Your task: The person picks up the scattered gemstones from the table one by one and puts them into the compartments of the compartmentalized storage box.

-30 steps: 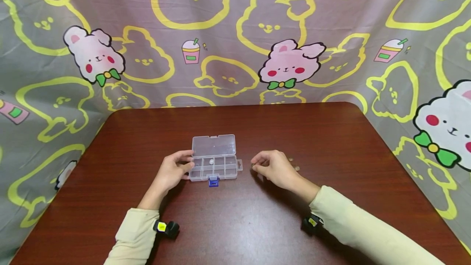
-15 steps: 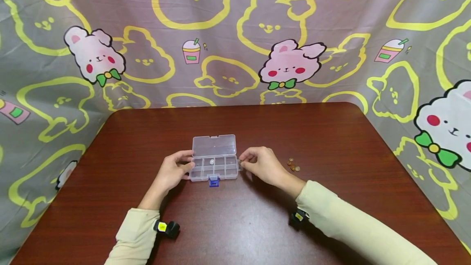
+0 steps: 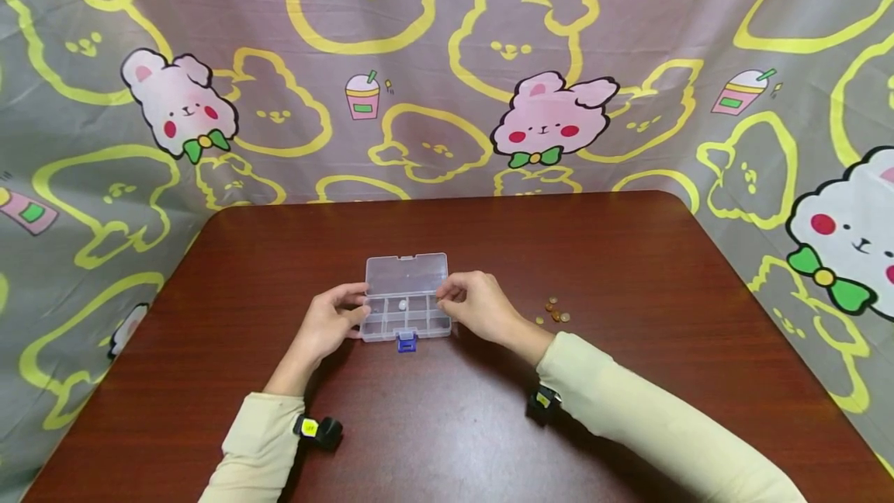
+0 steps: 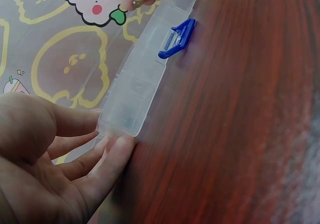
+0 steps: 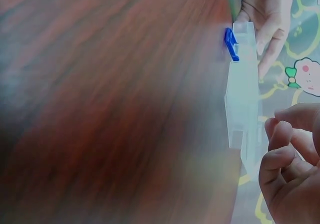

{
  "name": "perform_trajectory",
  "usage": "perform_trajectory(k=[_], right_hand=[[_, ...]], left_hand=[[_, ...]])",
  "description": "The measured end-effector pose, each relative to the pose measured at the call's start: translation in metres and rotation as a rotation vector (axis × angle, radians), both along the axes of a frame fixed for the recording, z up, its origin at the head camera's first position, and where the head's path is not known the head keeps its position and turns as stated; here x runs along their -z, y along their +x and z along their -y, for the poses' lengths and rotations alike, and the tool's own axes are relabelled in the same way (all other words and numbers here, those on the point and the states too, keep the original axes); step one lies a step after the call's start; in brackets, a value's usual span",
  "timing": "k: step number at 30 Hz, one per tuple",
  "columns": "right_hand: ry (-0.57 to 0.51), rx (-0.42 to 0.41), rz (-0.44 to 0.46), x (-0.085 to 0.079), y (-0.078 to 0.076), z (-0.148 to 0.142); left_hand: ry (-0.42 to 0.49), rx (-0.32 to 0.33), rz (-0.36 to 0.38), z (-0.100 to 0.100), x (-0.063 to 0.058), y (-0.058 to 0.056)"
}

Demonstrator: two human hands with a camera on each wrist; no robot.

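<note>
A clear plastic compartment box point(image 3: 380, 337) stands on the table with its lid point(image 3: 401, 276) tipped back and its blue latch point(image 3: 407, 344) toward me. My left hand point(image 3: 327, 324) grips the left end, thumb and fingers on the wall. One white bead point(image 3: 403, 305) lies in a back-row compartment. Over the right end, my right hand point(image 3: 480, 307) pinches a small yellowish-brown bead point(image 4: 136, 3) between thumb and fingertips, seen best in the left wrist view. In the right wrist view, the curled fingers point(image 5: 280, 156) hide that bead.
Several small brown and pale beads point(image 3: 556, 316) lie on the brown table point(image 3: 447, 425), right of my right hand. One pale bead point(image 3: 539, 320) sits slightly apart, nearer the box. A patterned curtain point(image 3: 433, 60) hangs around the table's back and sides.
My right hand has moved left with the bead, from the table beside the box to over its right-end compartments. More loose beads show behind it. My left hand keeps its place.
</note>
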State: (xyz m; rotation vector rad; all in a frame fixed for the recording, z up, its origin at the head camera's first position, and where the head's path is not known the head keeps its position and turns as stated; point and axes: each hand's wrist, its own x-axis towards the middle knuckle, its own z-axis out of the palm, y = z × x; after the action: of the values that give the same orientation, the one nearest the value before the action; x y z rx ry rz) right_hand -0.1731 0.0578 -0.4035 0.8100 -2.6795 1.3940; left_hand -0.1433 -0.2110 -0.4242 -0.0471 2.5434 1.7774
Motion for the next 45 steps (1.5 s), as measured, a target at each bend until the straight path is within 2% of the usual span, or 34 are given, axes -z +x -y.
perform_trajectory(k=[7,21,30,45], right_hand=[[0.019,0.002,-0.034,-0.002,-0.004,0.014],[0.075,-0.023,-0.036,-0.004,-0.007,0.036],[0.097,-0.004,-0.013,-0.002,-0.01,0.039],[0.099,-0.005,-0.045,-0.001,-0.009,0.031]], left_hand=[[-0.008,-0.004,0.001,0.0,-0.001,-0.001],[-0.006,-0.003,0.008,-0.001,-0.002,0.0],[-0.007,-0.002,0.011,-0.001,-0.001,0.0],[-0.007,-0.001,0.012,-0.001,-0.002,0.001]])
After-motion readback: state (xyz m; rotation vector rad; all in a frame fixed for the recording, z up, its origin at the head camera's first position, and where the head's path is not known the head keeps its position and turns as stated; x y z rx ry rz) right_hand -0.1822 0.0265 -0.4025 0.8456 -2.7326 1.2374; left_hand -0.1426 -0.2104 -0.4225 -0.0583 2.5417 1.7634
